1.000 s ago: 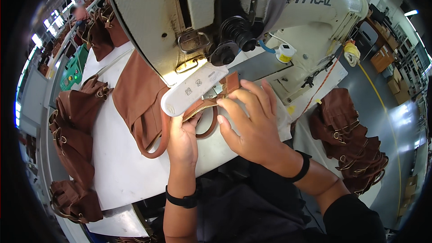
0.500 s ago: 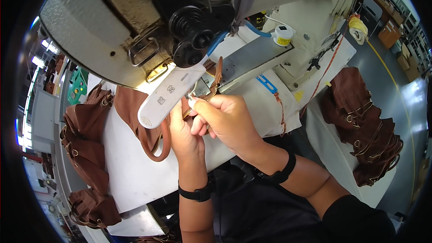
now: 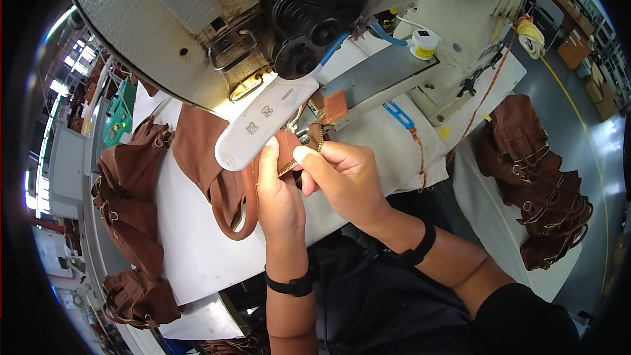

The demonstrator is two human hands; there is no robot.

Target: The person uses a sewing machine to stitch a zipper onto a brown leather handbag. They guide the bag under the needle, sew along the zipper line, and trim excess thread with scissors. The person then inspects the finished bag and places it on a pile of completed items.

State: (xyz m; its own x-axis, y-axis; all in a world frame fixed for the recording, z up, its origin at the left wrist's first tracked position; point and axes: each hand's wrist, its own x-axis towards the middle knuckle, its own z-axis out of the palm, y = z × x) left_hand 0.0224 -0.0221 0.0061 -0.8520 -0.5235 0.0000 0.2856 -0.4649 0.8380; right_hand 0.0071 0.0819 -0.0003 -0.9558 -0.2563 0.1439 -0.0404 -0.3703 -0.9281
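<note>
Below the white, rounded guard of a sewing machine, my two hands hold a brown leather bag by its zippered edge. My left hand is closed, its thumb pressed on the leather beside the metal-toothed zipper. With thumb and curled fingers my right hand pinches the zipper's edge just to the right. A tan leather tab stands up at the zipper's far end, near the machine's arm. The bag's rolled handle loops down beside my left wrist. The guard hides the needle.
Stacked brown bags lie at the left and the right. On the white table are a blue plastic tool with a cord and, on the machine's metal arm, a small white bottle. A yellow cloth hangs at the far right.
The tan tab has turned to show its flat face, and more leather shows between my hands. My right hand has shifted slightly right and down along the zipper. The whole view has shifted a little.
</note>
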